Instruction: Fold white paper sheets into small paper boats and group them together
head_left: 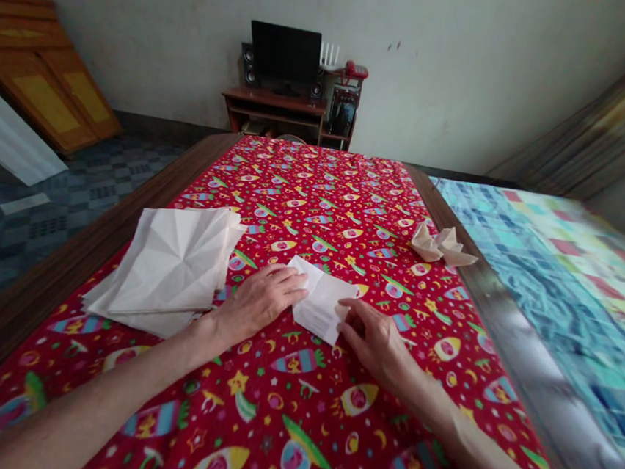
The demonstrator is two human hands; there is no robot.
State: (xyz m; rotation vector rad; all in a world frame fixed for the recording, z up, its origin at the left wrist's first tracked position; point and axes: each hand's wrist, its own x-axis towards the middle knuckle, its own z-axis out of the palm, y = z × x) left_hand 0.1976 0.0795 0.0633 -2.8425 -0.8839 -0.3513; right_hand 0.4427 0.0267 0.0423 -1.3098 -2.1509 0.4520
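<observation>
Surface (128, 195): long wooden top, filling the middle of the frame, covered by a red cloth (338, 193) printed with rockets and stars. Bed (550, 287): right of frame, patchwork cover in blue and pastel. Desk (280, 110): top centre, against the wall, carrying a dark monitor (284, 55). Stack of paper (168, 268): left of centre, white creased sheets, just beside the left wrist. Left hand (259, 303): flat, fingers spread, pressing the near-left edge of the folded sheet. Right hand (374, 340): fingertips pinching the sheet's lower right corner. Folded sheet (322, 302): centre of frame, between both hands, lying on the cloth; judged light, thin, easily creased or torn, best held at edges and corners. Finished paper model (442, 245): right of centre, small, near the surface's edge.
</observation>
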